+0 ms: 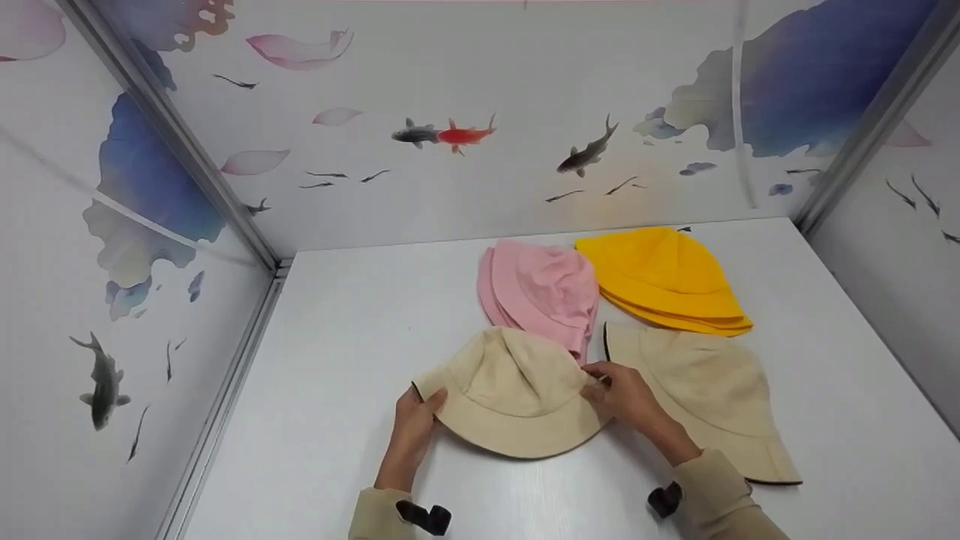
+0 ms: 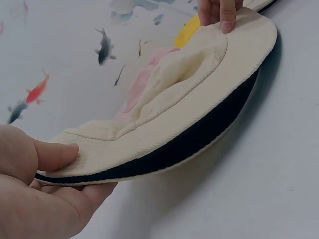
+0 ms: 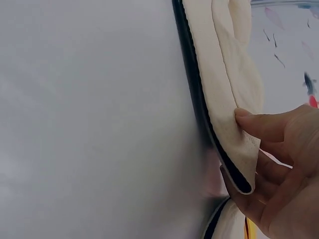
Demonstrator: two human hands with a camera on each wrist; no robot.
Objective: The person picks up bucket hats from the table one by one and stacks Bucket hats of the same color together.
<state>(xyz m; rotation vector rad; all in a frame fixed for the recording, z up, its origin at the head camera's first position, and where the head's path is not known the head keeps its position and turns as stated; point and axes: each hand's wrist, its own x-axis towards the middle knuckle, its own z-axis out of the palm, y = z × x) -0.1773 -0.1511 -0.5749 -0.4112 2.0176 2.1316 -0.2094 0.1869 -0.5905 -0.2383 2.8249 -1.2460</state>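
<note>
Both hands hold a beige bucket hat (image 1: 517, 390) folded flat, its brim toward the person. At the brim's left end, the left hand (image 1: 416, 412) pinches the fabric, thumb on top and fingers beneath. The right hand (image 1: 622, 397) grips the opposite end the same way. A dark lining shows in the gap between the brim layers in the left wrist view, where the hat (image 2: 199, 109) is tilted and its near edge is raised off the table. In the right wrist view the right thumb and fingers (image 3: 259, 124) clasp the brim's corner.
A second beige hat (image 1: 712, 390) with dark edging lies flat to the right, partly behind the right hand. Pink hats (image 1: 540, 285) lie stacked just behind the held hat. Stacked yellow hats (image 1: 660, 277) are at the back right. Printed panels (image 1: 480, 195) wall the white table (image 1: 337, 322).
</note>
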